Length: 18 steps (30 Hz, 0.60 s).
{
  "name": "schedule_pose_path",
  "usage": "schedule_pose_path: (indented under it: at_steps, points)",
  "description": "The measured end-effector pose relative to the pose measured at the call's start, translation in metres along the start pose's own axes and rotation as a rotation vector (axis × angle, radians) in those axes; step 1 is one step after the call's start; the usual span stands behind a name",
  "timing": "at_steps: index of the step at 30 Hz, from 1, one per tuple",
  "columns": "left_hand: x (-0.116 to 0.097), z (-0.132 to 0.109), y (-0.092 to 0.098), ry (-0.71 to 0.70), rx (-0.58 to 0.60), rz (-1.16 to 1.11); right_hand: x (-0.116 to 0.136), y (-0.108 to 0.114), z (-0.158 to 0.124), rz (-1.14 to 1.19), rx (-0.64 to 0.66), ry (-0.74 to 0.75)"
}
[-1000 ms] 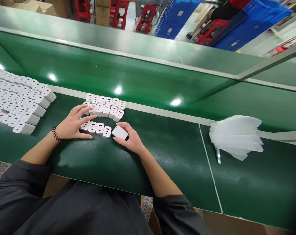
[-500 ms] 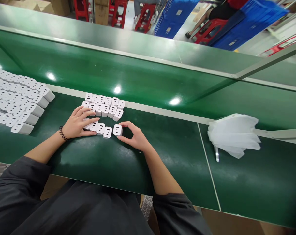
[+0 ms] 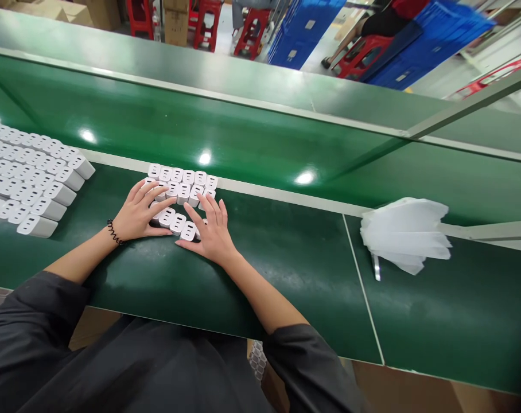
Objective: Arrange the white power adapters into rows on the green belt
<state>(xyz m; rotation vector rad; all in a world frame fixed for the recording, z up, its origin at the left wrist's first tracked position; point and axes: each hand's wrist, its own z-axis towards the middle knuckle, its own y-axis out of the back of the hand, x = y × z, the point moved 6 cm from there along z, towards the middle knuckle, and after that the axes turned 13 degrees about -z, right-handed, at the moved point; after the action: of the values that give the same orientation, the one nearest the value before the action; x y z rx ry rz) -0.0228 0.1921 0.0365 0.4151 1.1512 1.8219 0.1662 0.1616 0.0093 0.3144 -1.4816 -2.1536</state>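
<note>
White charger blocks [image 3: 177,223] with dark port slots stand in short rows on the green bench, ports facing up. My left hand [image 3: 136,213] rests over the left end of these rows, fingers spread, its fingertips touching blocks of the middle row. Over the right end lies my right hand [image 3: 211,232], fingers spread and thumb stretched along the near side of the front row. A block at that end is mostly hidden under the right palm. Both rear rows stand close together, and a narrow gap parts them from the front row.
A large group of similar white blocks [image 3: 32,178] stands at the left. On the right of the bench [image 3: 286,275], past a pale seam, lies a fanned stack of translucent white sheets [image 3: 404,235]. Behind the green partition are blue crates [image 3: 306,28] and red stools [image 3: 359,54].
My right hand has let go of the block it pinched and spread over the right end of the rows. That block now sits beside the front row. The left hand has barely moved.
</note>
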Motion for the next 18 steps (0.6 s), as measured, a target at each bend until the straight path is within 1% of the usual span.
schedule_pose_path:
  at_steps: [4,7,9,11,13,15,17,18]
  points:
    - [0.015,0.008,-0.007,0.032,0.047,0.004,-0.013,-0.001,0.024,-0.075,-0.022,0.018]
    - [0.026,0.013,-0.010,0.094,0.063,0.006,-0.021,-0.003,0.036,-0.082,-0.024,0.026]
    - [0.029,0.014,-0.008,0.122,0.042,0.023,-0.022,-0.002,0.037,-0.077,-0.040,0.033]
    - [0.026,0.014,-0.002,0.099,0.001,0.062,-0.024,0.005,0.030,-0.075,-0.065,0.013]
    - [0.016,0.013,0.006,0.024,-0.053,0.090,-0.029,0.020,0.013,-0.076,-0.089,-0.067]
    - [0.002,0.011,0.012,-0.071,-0.107,0.072,-0.039,0.043,-0.017,-0.082,-0.125,-0.182]
    - [-0.011,0.009,0.013,-0.168,-0.129,0.015,-0.053,0.071,-0.063,-0.104,-0.198,-0.320]
    - [-0.018,0.008,0.010,-0.219,-0.118,-0.035,-0.061,0.085,-0.094,-0.120,-0.245,-0.408]
